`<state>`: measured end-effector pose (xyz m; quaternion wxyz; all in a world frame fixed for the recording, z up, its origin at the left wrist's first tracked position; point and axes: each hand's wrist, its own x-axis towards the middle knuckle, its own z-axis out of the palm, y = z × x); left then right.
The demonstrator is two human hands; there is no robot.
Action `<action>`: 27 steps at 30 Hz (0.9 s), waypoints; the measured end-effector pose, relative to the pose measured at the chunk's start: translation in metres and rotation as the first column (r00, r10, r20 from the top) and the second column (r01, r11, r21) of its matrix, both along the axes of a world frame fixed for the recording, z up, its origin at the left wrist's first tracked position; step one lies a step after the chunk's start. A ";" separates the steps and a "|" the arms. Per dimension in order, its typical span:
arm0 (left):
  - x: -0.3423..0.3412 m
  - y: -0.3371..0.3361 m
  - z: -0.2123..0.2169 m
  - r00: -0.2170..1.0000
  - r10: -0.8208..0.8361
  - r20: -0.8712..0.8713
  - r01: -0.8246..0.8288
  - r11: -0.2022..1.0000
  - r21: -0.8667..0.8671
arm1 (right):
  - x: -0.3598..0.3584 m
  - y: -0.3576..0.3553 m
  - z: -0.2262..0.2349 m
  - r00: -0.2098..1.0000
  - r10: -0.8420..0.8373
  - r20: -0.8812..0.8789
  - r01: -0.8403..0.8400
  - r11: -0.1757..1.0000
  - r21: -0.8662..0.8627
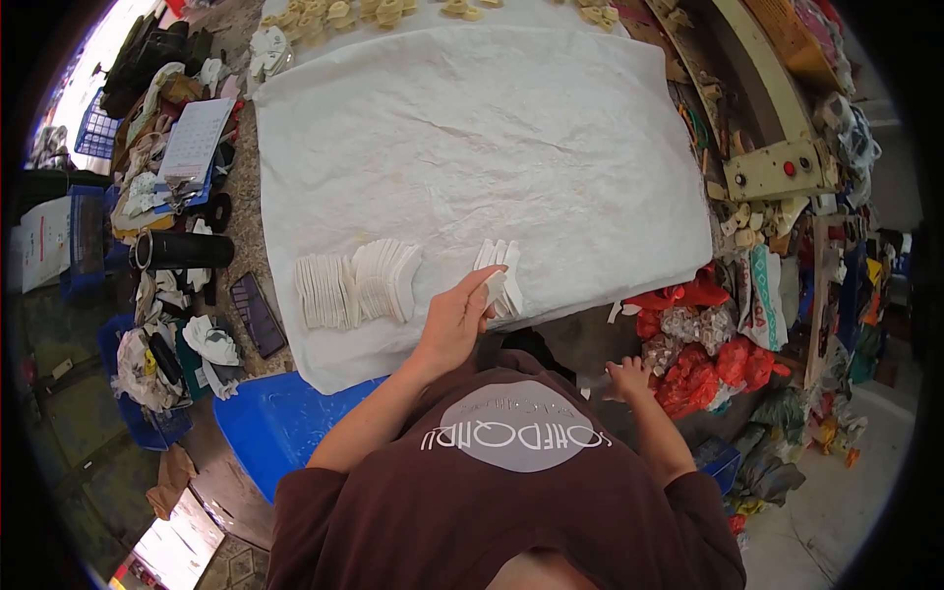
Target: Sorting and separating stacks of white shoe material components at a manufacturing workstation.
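Observation:
Thin white curved pieces, their material unclear, stand on edge in tight rows on a white cloth [472, 147]. One row [326, 292] is at the left and a fanned one [386, 280] adjoins it. A shorter group [510, 258] stands to their right, near the cloth's front edge. My left hand [457, 313] is at this shorter group, thumb and fingers closed on a white piece [495, 286]. Lower right, off the cloth, my right hand [630, 377] has its fingers bent and apart. A blurred pale patch lies beside those fingers; I cannot make out what it is.
Cream-coloured pieces [339, 14] lie along the far edge. At left are a clipboard [197, 138], a black cylinder [185, 250], a phone [258, 315] and a blue plastic surface [285, 418]. Red bags [693, 379] and a machine control box [777, 171] are at right.

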<state>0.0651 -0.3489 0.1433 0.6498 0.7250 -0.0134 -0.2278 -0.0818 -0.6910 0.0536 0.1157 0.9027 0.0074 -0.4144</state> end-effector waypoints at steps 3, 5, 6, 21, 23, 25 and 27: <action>0.001 0.003 0.003 0.993 0.081 -0.084 -0.086 0.995 -0.048 | 0.022 0.009 -0.021 0.878 -0.274 0.393 0.119 0.919 0.376; 0.001 0.002 -0.003 0.990 0.123 -0.066 -0.124 0.992 -0.023 | 0.080 0.059 0.008 0.749 -0.639 0.172 0.324 0.581 0.747; -0.002 0.000 -0.009 0.984 0.136 0.112 -0.138 0.990 0.007 | 0.100 0.093 0.033 0.681 -0.722 0.124 0.277 0.411 0.869; -0.015 -0.008 -0.007 0.757 -0.051 0.651 -0.284 0.872 0.399 | 0.153 0.203 0.114 0.705 -0.602 -0.375 0.364 -0.146 0.920; -0.015 -0.006 -0.004 0.749 -0.047 0.661 -0.303 0.863 0.404 | 0.157 0.202 0.118 0.722 -0.577 -0.382 0.381 -0.130 0.916; -0.015 -0.005 -0.001 0.740 -0.049 0.671 -0.313 0.858 0.408 | 0.161 0.199 0.120 0.744 -0.542 -0.390 0.391 -0.120 0.912; -0.015 -0.005 0.001 0.746 -0.048 0.664 -0.309 0.858 0.410 | 0.162 0.197 0.116 0.726 -0.525 -0.444 0.418 -0.175 0.891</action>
